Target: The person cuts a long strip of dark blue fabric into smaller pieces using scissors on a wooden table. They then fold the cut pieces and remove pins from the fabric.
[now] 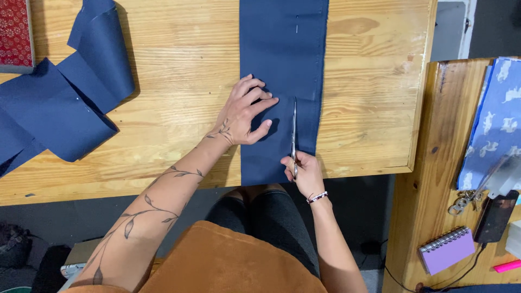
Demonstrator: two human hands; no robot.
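Flat on the wooden table [179, 65] lies a navy fabric strip [282, 49], and the left hand [245, 111] presses on it with fingers spread. Just right of that hand, the right hand [304, 171] is closed around scissors [294, 133], blades on the strip

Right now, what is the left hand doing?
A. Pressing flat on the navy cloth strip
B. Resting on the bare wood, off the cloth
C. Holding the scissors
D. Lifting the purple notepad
A: the left hand lies spread on the cloth strip beside the cut, while the right hand holds the scissors.
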